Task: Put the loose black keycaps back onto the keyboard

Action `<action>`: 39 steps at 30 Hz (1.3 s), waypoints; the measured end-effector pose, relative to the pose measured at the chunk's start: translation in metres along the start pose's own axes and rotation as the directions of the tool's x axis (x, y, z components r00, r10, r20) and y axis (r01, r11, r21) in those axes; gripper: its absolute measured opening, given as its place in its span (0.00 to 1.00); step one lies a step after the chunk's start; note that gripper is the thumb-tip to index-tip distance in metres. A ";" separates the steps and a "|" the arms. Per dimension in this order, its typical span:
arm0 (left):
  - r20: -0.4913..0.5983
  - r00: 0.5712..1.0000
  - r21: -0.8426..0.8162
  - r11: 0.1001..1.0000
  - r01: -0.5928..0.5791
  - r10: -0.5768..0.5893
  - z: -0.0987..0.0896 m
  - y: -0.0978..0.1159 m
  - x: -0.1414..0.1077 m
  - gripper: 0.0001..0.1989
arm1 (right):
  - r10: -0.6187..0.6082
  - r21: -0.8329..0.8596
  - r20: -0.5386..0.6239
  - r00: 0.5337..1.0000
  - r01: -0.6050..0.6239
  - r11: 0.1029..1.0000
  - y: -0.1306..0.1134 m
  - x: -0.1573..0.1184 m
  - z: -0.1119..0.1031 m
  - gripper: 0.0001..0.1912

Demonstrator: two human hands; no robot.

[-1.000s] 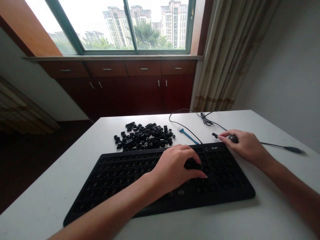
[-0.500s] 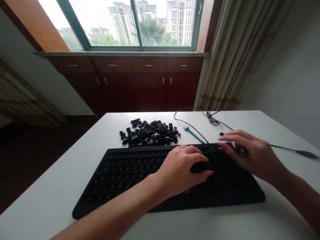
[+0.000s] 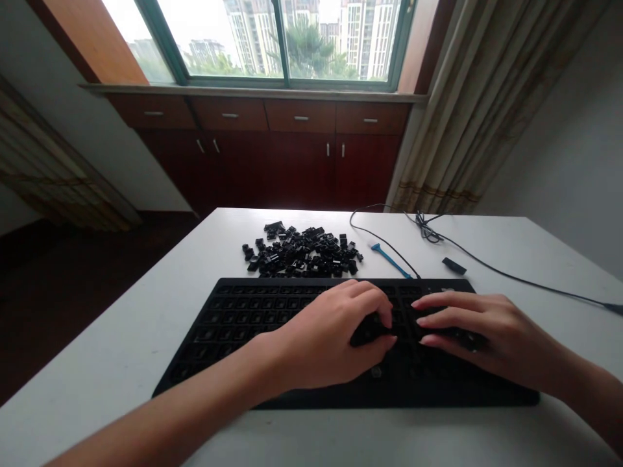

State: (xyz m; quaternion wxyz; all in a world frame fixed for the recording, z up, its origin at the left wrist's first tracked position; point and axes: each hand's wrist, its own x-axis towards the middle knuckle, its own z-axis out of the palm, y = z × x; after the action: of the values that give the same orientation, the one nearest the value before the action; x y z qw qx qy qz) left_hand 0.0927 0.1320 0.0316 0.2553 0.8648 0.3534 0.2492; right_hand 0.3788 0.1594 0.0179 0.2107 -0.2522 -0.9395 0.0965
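Both hands are laid across the right half of a black keyboard (image 3: 214,335) on a white bench (image 3: 117,402). Its key sockets appear bare, and a heap of loose black keycaps (image 3: 302,251) is piled just beyond its far edge. Work at the keyboard is judged to be in hand, around the sockets beneath the fingers. The left hand (image 3: 321,340) is curled over a dark shape near the middle of the board, its grip drawn together. The right hand (image 3: 487,331) is stretched out just beside it, the fingers close together over the sockets, with another dark shape under the palm. Whether either grip is clamped on anything cannot be told: the fingers hide the spot, and black on black is hard to make out. Any small piece there would be judged to call for careful fingertip work. A blue plastic strip (image 3: 389,260) and a small black plug (image 3: 454,265) are lying beyond the keyboard, with a black cable (image 3: 516,275) trailing across the bench toward the right edge of the view, where it is cut off.
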 end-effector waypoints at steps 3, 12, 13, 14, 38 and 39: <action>0.012 0.992 0.249 0.960 -0.124 0.125 -0.008 -0.003 -0.024 0.03 | 0.026 0.037 -0.008 1.000 -0.026 0.999 -0.001 -0.001 -0.001 0.12; -0.093 0.964 0.404 0.894 -0.193 0.251 -0.012 -0.002 -0.056 0.04 | 0.043 -0.027 -0.009 0.999 -0.043 0.999 0.002 -0.004 -0.002 0.18; -0.088 0.965 0.392 0.899 -0.193 0.245 -0.011 -0.002 -0.057 0.05 | 0.037 -0.041 0.003 0.999 -0.037 0.998 0.002 -0.005 -0.001 0.17; -0.077 0.968 0.388 0.902 -0.191 0.238 -0.009 -0.002 -0.059 0.05 | 0.039 -0.052 0.009 0.999 -0.038 0.998 0.003 -0.005 -0.001 0.17; -0.030 0.975 0.414 0.891 -0.188 0.220 -0.003 -0.006 -0.062 0.07 | 0.044 -0.084 0.084 0.995 -0.037 0.996 0.000 -0.007 -0.001 0.17; -0.034 0.975 0.416 0.890 -0.187 0.220 -0.003 -0.006 -0.062 0.07 | 0.048 -0.088 0.084 0.995 -0.040 0.995 -0.002 -0.006 -0.002 0.19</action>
State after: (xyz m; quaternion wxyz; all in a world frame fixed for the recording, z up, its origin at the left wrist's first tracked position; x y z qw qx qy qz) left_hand 0.0492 0.0907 0.0145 0.0264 0.9205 0.3152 0.2294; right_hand 0.3839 0.1549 0.0179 0.1566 -0.2773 -0.9453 0.0713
